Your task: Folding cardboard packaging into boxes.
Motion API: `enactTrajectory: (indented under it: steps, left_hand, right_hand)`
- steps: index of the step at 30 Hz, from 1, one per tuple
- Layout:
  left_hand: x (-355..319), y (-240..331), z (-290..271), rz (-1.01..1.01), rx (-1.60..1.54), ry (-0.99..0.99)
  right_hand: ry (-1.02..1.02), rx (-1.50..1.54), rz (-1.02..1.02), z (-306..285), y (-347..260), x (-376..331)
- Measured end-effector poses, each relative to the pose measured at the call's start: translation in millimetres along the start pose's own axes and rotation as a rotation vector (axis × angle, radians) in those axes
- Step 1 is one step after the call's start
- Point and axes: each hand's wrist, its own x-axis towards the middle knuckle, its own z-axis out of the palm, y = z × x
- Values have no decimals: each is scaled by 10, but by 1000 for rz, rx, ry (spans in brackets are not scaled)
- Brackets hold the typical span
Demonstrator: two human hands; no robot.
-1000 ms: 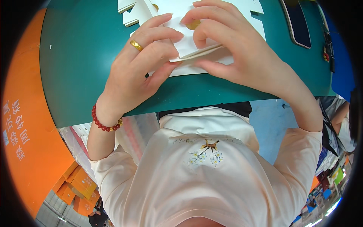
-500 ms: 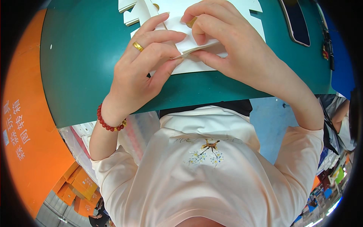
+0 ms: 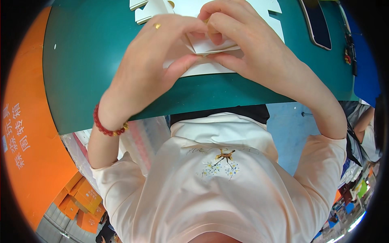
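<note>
A white die-cut cardboard sheet [image 3: 210, 69] lies on the green table [image 3: 89, 69]. My left hand [image 3: 150, 73], with a gold ring and a red bead bracelet, pinches a folded flap of it between thumb and fingers. My right hand [image 3: 251, 48] grips the same folded flap [image 3: 210, 45] from the other side, thumb below and fingers curled over the top. The two hands meet over the fold and hide most of the sheet's middle.
A dark phone-like slab [image 3: 318, 24] lies on the table at the upper right, with a cord and red beads [image 3: 348, 56] beside it. An orange panel [image 3: 24, 133] stands at the left, orange boxes [image 3: 81, 198] on the floor below. Another person's arm [image 3: 364, 121] shows at the right edge.
Both hands have drawn closer together over the flap, lifting and folding it more tightly; the left fingers curled inward from a flat press to a pinch.
</note>
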Motion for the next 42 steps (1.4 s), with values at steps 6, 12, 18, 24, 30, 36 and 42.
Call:
enactTrajectory:
  steps: [6, 12, 18, 24, 30, 36, 42]
  left_hand:
    - [93, -108, -15, 70, -173, -156]
    - [107, 7, 42, 61, -51, -93]
    - [-33, -4, -3, 39, 68, -48]
    - [-81, -133, -8, 76, 192, 38]
    - [-281, -231, 70, 34, 39, 25]
    - [-284, -231, 154, 52, 16, 44]
    - [-256, -258, 71, 52, 60, 53]
  right_hand:
    - [-28, 101, 21, -48, 40, -13]
    - [-3, 64, 0, -38, 34, -19]
    - [38, 77, -207, -159, 169, -179]
    - [231, -296, -288, -80, 325, -317]
    - [176, -171, -216, 2, 270, -266]
    - [163, -76, -156, 33, 284, -254]
    - [230, -77, -227, 35, 315, -158]
